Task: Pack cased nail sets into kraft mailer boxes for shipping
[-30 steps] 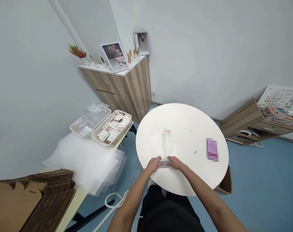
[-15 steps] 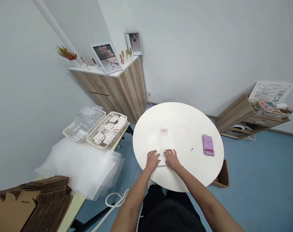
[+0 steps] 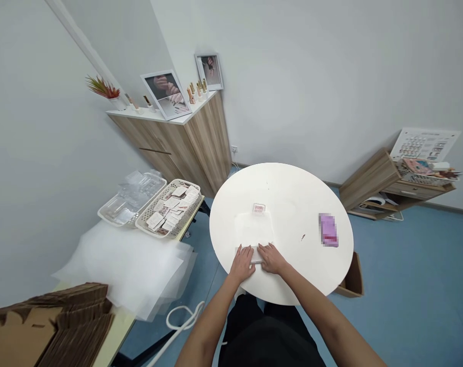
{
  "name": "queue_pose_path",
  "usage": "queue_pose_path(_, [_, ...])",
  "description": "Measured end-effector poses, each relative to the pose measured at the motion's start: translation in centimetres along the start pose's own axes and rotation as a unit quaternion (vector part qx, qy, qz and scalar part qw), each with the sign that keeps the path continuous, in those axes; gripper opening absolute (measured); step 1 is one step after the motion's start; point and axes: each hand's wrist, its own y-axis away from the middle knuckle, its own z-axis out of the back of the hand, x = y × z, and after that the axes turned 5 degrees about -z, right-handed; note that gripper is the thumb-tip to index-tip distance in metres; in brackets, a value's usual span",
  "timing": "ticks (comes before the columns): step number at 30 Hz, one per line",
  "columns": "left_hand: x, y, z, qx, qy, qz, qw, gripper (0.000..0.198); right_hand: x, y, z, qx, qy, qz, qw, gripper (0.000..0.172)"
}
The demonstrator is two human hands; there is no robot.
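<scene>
On the round white table (image 3: 292,188) lies a thin, translucent white packing sheet (image 3: 253,229), spread flat toward the far side. Its near part forms a narrow folded bundle (image 3: 256,256). My left hand (image 3: 242,264) grips the bundle's left end, fingers over the top and thumb at the near side. Around the right end my right hand (image 3: 272,259) holds on in the same way. Whether anything is wrapped inside cannot be made out. Just beyond the sheet's far edge sits a small clear case (image 3: 259,208) with reddish print.
A purple blurred item (image 3: 328,229) lies at the table's right. On the left side table are a basket of small cards (image 3: 170,209), a basket of clear plastic pieces (image 3: 132,199), loose translucent sheets (image 3: 132,260) and stacked cardboard (image 3: 78,321). An open carton (image 3: 352,278) stands on the floor.
Both hands have shifted slightly on the bundle, with the fingers drawn back toward me. The sheet's near part looks more tightly folded. The small case stays in place.
</scene>
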Motion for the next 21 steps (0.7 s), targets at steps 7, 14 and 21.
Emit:
queue_pose_path(7, [0.7,-0.6,2.2,0.062,0.073,0.037,0.995,0.022,-1.0,-0.6,2.7,0.061,-0.124,-0.076,0.987,0.027])
queue_pose_path(14, [1.6,-1.7,1.9,0.072,0.07,0.134,0.986,0.022,-1.4,-1.6,0.9,0.009,-0.143,-0.182,0.973,0.022])
queue_pose_path(21, [0.8,-1.3,1.2,0.006,0.039,0.217,0.975,0.027,-0.5,-1.3,-1.0,-0.083,-0.088,-0.246,0.962,0.021])
